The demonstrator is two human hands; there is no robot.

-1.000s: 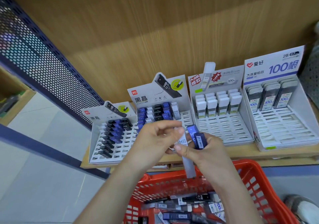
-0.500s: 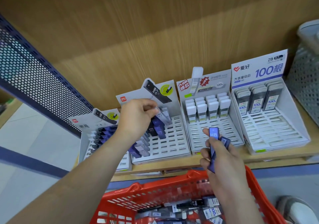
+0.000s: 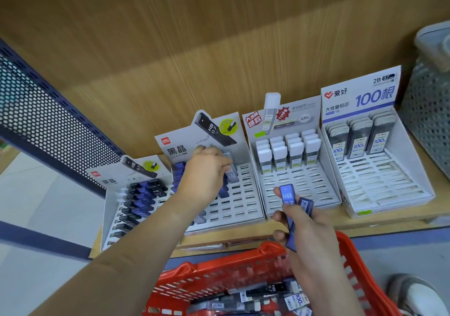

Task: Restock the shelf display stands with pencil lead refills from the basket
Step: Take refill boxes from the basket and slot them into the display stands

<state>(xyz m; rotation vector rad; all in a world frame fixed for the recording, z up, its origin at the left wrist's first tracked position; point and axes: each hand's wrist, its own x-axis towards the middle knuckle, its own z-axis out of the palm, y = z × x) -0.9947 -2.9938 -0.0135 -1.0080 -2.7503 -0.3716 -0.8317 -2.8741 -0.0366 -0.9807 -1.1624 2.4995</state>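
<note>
My left hand (image 3: pixel 204 172) reaches over the second display stand (image 3: pixel 233 206) and pinches a grey refill case (image 3: pixel 230 172) at the stand's upper rows, beside blue cases standing there. My right hand (image 3: pixel 306 233) is above the red basket (image 3: pixel 243 273) and grips two blue HB refill cases (image 3: pixel 287 196) upright. The basket holds several loose refill cases (image 3: pixel 270 291). On the shelf are also a left stand (image 3: pixel 114 201) with dark and blue cases, a third stand (image 3: pixel 299 186) with white-capped cases and a right stand (image 3: pixel 379 184) with dark grey cases.
A blue perforated metal panel (image 3: pixel 48 121) borders the shelf on the left. A grey mesh container (image 3: pixel 428 113) stands at the far right. The wooden shelf edge (image 3: pixel 341 223) runs just above the basket. A shoe (image 3: pixel 418 296) shows at the bottom right.
My left hand took the grey case away from my right hand and carried it up to the second stand. My right hand stayed over the basket with the blue cases.
</note>
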